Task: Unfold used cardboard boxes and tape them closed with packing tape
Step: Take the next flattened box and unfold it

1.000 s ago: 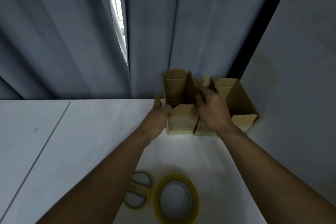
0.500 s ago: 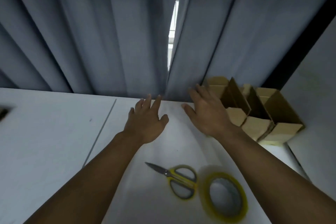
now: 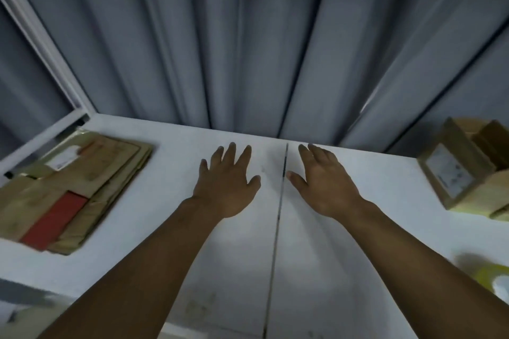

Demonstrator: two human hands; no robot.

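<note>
Both arms reach forward over a white table (image 3: 165, 228). The left hand (image 3: 225, 184) is palm down, its fingers straight and spread, and it holds nothing. The right hand (image 3: 323, 181) is the same: flat, fingers a little apart, nothing in it. The two hands are side by side near the far edge of the table, one on each side of a thin dark seam (image 3: 278, 215) that runs along the tabletop. I cannot tell if the palms touch the surface or are just above it.

At the left side of the table lies a stack of flattened brown cardboard boxes (image 3: 82, 179), well apart from the left hand; the top sheets carry a white label and a red rectangle. At the right edge stand opened brown cardboard boxes (image 3: 465, 170) with a pale label on one side and the flaps up. Near the right forearm, at the picture's border, a yellowish roll of packing tape (image 3: 493, 275) lies blurred and partly cut off. Behind the table hangs a grey pleated curtain (image 3: 248, 49).
</note>
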